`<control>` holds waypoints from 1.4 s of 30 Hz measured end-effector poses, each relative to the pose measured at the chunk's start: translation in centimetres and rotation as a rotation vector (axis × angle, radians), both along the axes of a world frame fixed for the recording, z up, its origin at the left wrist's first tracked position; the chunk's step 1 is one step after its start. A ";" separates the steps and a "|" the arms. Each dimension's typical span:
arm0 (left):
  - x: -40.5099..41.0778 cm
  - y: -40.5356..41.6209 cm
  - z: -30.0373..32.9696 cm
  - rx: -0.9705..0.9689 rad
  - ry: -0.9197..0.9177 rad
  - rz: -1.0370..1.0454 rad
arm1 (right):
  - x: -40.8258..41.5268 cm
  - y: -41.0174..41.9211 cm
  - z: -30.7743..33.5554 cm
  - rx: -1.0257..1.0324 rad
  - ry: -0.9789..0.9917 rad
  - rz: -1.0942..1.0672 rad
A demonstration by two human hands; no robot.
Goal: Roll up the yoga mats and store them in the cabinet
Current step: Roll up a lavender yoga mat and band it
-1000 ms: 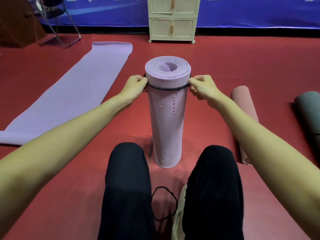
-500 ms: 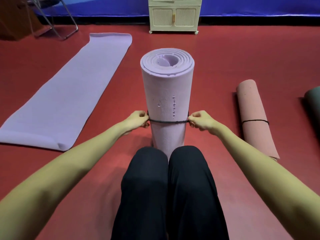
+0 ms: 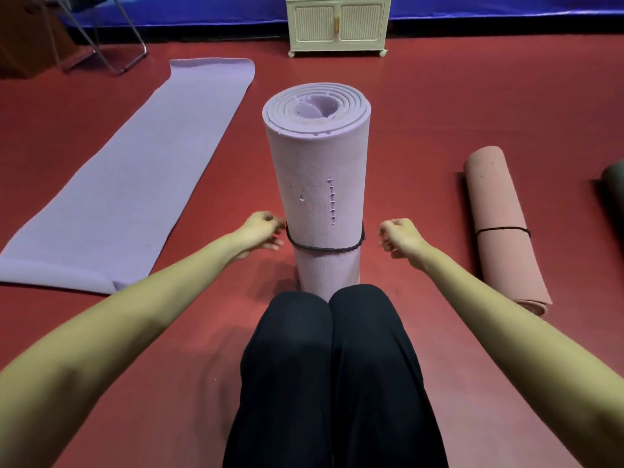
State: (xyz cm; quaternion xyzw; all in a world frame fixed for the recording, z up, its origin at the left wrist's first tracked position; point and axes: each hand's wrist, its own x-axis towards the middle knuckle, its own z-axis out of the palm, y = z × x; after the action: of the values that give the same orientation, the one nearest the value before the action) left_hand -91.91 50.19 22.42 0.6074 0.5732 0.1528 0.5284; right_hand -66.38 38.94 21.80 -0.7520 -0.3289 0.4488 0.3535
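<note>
- Purple rolled mat (image 3: 317, 184) stands on the floor before the knees, its black band (image 3: 324, 246) now slid down low.
- Left hand (image 3: 260, 231) and right hand (image 3: 401, 236) have let go; fingers loosely curled, empty.
- Bound; seems ready for the cabinet (image 3: 337, 25).

Soft, even indoor light leaves only a faint shadow at the base of the standing mat (image 3: 317, 184), while wide-angle distortion stretches the forearms and the fingertips show slight blur.
</note>
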 end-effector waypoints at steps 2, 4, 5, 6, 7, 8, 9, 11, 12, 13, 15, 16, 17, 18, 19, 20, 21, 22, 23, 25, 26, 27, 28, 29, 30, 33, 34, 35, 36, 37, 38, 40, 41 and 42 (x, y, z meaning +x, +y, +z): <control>-0.3 0.3 3.3 -0.043 -0.101 0.132 | 0.0 -0.6 2.3 0.002 0.129 -0.087; -0.6 0.3 7.5 -0.137 -0.246 0.172 | -0.2 -1.1 5.5 -0.002 0.243 -0.096; -0.7 0.3 9.5 -0.159 -0.280 0.137 | -0.6 -1.2 7.2 0.007 0.264 -0.086; -0.8 0.2 11.4 -0.164 -0.288 0.082 | -0.9 -1.3 8.8 0.027 0.250 -0.071; -0.7 0.1 13.1 -0.163 -0.279 0.027 | -1.4 -1.4 10.5 0.052 0.215 -0.051; -0.4 -0.2 14.7 -0.159 -0.257 -0.021 | -1.9 -1.4 12.0 0.078 0.177 -0.022; 0.0 -0.6 16.0 -0.152 -0.230 -0.065 | -2.3 -1.4 13.3 0.094 0.154 0.006; 1.0 -1.6 17.8 -0.107 -0.154 -0.150 | -3.1 -1.2 15.5 0.075 0.175 0.063; 1.6 -2.1 18.3 -0.074 -0.113 -0.175 | -3.4 -1.1 16.4 0.042 0.217 0.097; 2.1 -2.7 18.5 -0.041 -0.085 -0.178 | -3.7 -1.1 17.1 0.009 0.265 0.124; 3.1 -3.7 18.5 0.029 -0.083 -0.147 | -4.2 -1.0 17.7 0.009 0.300 0.143; 3.4 -4.5 18.4 0.066 -0.093 -0.136 | -4.4 -1.1 17.8 0.043 0.266 0.148; 3.8 -5.0 18.4 0.098 -0.103 -0.123 | -4.5 -1.2 17.8 0.077 0.219 0.138; 4.1 -5.4 18.4 0.123 -0.113 -0.105 | -4.5 -1.4 17.8 0.097 0.182 0.112; 4.4 -5.7 18.5 0.142 -0.123 -0.091 | -4.4 -1.6 17.8 0.110 0.162 0.079; 4.8 -5.9 18.6 0.160 -0.140 -0.088 | -4.0 -1.7 17.8 0.133 0.157 0.047; 5.4 -5.8 18.7 0.181 -0.162 -0.087 | -3.6 -1.7 17.9 0.171 0.157 0.019; 6.0 -5.6 18.8 0.206 -0.183 -0.090 | -3.0 -1.6 18.0 0.217 0.157 -0.004; 6.7 -5.4 18.8 0.234 -0.199 -0.093 | -2.3 -1.5 18.1 0.258 0.155 -0.030; 8.4 -4.6 18.6 0.280 -0.225 -0.124 | -0.7 -1.1 18.0 0.318 0.157 -0.080; 9.3 -4.1 18.1 0.294 -0.237 -0.151 | 0.2 -0.8 17.5 0.341 0.159 -0.102; 10.3 -3.3 17.4 0.308 -0.244 -0.181 | 1.1 -0.6 16.7 0.362 0.154 -0.118; 11.3 -2.5 16.5 0.326 -0.244 -0.213 | 2.1 -0.3 15.6 0.381 0.139 -0.127; 12.4 -1.6 15.4 0.357 -0.235 -0.245 | 3.1 0.1 14.4 0.403 0.125 -0.133; 13.6 -0.5 14.0 0.398 -0.223 -0.280 | 4.2 0.6 12.9 0.428 0.116 -0.137; 17.5 2.8 9.2 0.500 -0.229 -0.354 | 8.0 2.8 8.7 0.512 0.065 -0.104; 18.7 3.8 7.5 0.528 -0.236 -0.362 | 9.2 3.7 7.3 0.536 0.032 -0.087; 19.8 4.8 5.8 0.553 -0.243 -0.367 | 10.3 4.5 6.0 0.564 0.005 -0.077; 20.8 5.6 4.4 0.570 -0.246 -0.373 | 11.5 5.4 4.4 0.592 -0.025 -0.078; 21.7 6.3 3.1 0.576 -0.247 -0.382 | 12.5 6.1 2.7 0.619 -0.045 -0.084; 22.5 7.0 1.6 0.571 -0.242 -0.393 | 13.3 6.6 0.7 0.629 -0.074 -0.088; 23.7 7.9 -1.9 0.537 -0.190 -0.430 | 13.9 7.1 -3.4 0.599 -0.156 -0.113; 24.2 7.9 -3.9 0.526 -0.133 -0.469 | 13.9 7.0 -5.7 0.553 -0.197 -0.147; 24.6 7.7 -5.9 0.525 -0.061 -0.521 | 13.5 6.6 -7.7 0.499 -0.228 -0.189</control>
State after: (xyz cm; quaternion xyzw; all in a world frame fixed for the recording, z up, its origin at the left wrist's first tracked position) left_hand -67.28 57.92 16.54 0.8430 0.3243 0.1731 0.3927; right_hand -52.92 45.53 14.07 -0.7147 -0.3951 0.2314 0.5287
